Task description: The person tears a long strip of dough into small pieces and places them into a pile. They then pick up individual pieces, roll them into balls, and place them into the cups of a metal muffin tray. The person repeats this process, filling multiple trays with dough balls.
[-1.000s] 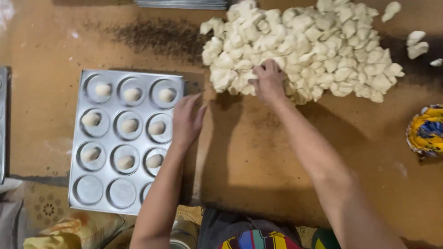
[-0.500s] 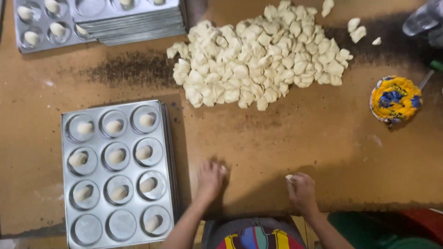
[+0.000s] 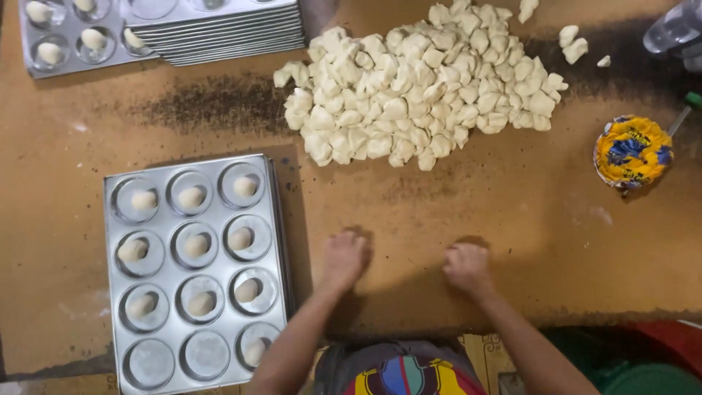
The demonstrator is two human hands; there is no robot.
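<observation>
You look straight down at a brown work table (image 3: 512, 219) where both of your hands press palm down on the surface near its front edge, a little apart from each other. Your left hand (image 3: 344, 257) is curled with the fingers tucked under, just right of a metal baking tray (image 3: 281, 241); your right hand (image 3: 466, 267) is curled the same way further right. Each hand covers whatever lies beneath it, so you cannot tell whether either one is closed around a piece of dough. The tray has twelve round cups in four rows of three; ten of them hold a small pale dough ball (image 3: 196, 245) each, and the two at the lower left are bare. Well beyond your hands, toward the far side of the table, sits a large heap of cut dough pieces (image 3: 417, 88), with a few loose pieces at its right. At the far left corner stands a stack of empty trays (image 3: 219, 33), beside another tray (image 3: 66, 62) partly filled with dough balls. To the right rests a small round container (image 3: 632, 152) wrapped in yellow and blue
</observation>
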